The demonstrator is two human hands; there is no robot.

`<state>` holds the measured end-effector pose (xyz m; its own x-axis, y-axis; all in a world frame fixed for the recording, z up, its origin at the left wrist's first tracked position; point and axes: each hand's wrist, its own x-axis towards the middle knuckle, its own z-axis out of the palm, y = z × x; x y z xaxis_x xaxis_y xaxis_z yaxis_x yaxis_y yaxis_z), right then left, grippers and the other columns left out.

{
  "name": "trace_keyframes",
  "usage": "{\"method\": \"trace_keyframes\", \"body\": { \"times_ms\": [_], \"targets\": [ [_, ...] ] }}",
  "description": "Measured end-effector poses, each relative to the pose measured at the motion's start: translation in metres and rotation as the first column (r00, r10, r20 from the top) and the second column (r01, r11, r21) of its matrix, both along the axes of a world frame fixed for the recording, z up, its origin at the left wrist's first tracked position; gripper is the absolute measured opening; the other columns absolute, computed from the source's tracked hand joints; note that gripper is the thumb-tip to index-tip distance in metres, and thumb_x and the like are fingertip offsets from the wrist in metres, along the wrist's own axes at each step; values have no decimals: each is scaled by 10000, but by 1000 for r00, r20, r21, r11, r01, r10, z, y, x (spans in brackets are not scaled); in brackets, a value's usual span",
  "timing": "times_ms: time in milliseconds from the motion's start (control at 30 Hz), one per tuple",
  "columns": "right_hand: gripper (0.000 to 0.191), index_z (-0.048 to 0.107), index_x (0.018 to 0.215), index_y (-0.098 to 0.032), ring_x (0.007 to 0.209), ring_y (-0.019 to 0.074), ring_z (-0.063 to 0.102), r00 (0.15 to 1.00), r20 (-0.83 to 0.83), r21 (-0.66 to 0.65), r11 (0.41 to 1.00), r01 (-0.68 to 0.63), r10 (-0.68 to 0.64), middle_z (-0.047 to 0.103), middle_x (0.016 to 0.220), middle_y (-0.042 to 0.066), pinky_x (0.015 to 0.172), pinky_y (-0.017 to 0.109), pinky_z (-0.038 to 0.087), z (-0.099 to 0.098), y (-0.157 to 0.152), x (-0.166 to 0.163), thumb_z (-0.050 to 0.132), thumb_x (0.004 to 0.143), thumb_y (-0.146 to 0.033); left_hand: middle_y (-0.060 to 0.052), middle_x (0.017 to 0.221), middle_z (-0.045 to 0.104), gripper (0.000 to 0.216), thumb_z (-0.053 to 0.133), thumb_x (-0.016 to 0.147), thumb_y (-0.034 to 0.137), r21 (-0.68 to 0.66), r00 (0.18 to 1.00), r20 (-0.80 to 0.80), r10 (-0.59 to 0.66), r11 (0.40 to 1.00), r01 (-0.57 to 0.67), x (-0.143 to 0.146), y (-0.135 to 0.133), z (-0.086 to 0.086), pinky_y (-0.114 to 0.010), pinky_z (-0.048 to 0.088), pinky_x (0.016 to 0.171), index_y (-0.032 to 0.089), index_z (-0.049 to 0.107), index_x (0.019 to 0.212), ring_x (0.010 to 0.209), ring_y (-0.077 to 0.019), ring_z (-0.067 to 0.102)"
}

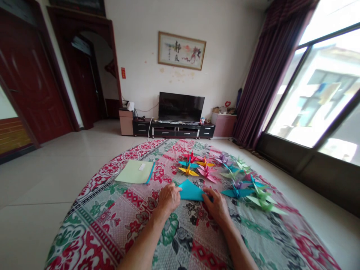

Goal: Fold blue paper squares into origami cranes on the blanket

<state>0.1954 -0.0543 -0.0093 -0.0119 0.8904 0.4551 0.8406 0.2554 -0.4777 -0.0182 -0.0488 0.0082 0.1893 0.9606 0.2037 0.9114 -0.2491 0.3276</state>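
Note:
A blue sheet of folded paper (190, 191) lies between my hands on the patterned tablecloth, its peak pointing away from me. My left hand (169, 197) pinches its left corner. At the right corner, my right hand (216, 204) has its thumb and fingers closed on the paper. Just beyond the paper stand several folded paper cranes, among them a yellow crane (188, 171) and a pink crane (207, 172). A blue crane (237, 191) sits to the right of my right hand, beside a light green crane (263, 200).
A stack of paper sheets (133, 172), pale green on top with a blue edge showing, lies left of my hands. The round table's cloth (112, 210) is red, green and white. Beyond it stand a television (181, 107) and a low cabinet (165, 132). Windows are on the right.

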Motion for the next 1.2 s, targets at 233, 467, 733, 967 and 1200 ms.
{"method": "trace_keyframes", "body": {
  "times_ms": [233,467,733,967,1200],
  "targets": [
    [303,654,937,-199,782,191,599,999,33,-9,1000,10,-10,687,835,50,736,285,413,1,-1,-1,449,776,-355,-51,919,597,322,394,830,234,-20,1000,9,13,1000,-13,2,-1,3,-240,402,789,274,663,1004,904,-159,557],
    [319,660,934,-176,763,201,585,992,93,-4,997,83,-83,678,777,63,711,290,398,0,-1,-3,465,762,-360,-51,902,596,330,386,833,226,-12,1000,2,24,1000,-24,1,3,-2,-235,398,771,280,651,1024,887,-154,560],
    [317,662,933,-169,760,196,580,989,102,-10,994,110,-108,671,749,59,692,275,383,3,-3,-6,496,736,-354,-49,882,591,327,379,842,229,0,1000,-23,18,1000,-19,1,4,-2,-238,400,745,281,649,1019,869,-155,565],
    [308,657,932,-180,770,200,572,988,103,-29,992,122,-119,678,779,57,697,280,375,0,-1,-4,507,742,-371,-44,893,586,324,399,835,218,-9,999,-28,30,1000,-30,2,3,-1,-227,397,743,300,644,1030,867,-147,560],
    [293,656,931,-210,778,203,570,972,151,-42,982,186,-177,677,787,43,711,288,351,0,-2,-5,549,733,-399,-43,896,590,327,400,837,213,-30,999,-24,40,999,-41,3,4,-1,-219,392,764,298,643,1038,879,-144,556]
  ]
}}
